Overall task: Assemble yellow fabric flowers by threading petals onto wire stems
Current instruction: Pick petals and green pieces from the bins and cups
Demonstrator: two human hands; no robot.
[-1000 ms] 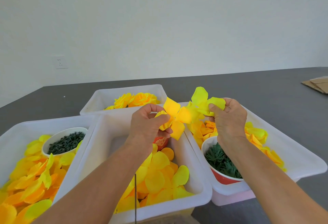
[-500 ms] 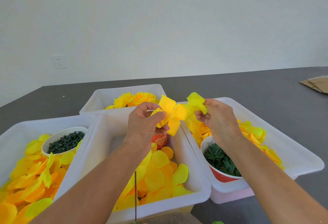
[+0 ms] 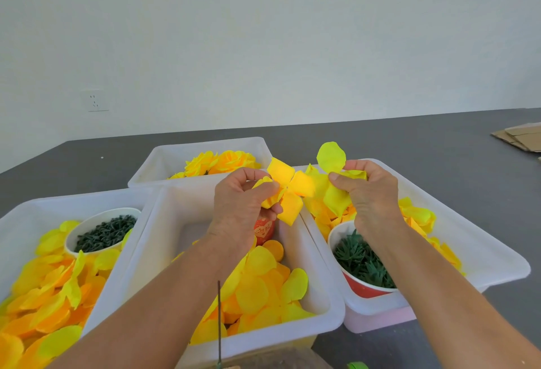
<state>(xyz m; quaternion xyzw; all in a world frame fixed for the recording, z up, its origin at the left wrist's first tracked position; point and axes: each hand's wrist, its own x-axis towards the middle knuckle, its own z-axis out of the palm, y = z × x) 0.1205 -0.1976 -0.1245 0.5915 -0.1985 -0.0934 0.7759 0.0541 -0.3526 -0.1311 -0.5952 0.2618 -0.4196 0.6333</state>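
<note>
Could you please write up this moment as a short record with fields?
left hand: left hand pinches the orange-yellow petal piece
right hand: right hand pinches the lemon-yellow petal piece
finished flowers: yellow fabric flowers in the far bin
middle bin: middle bin holds loose petals
cups: white cup of dark pieces, left; red cup of green calyxes, right
wire stem: wire stem upright at the near edge

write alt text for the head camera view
Two hands hold yellow fabric petals above white bins of loose petals: the left hand pinches a petal cluster, the right hand grips paler petals. Finished flowers fill the far bin.
</note>
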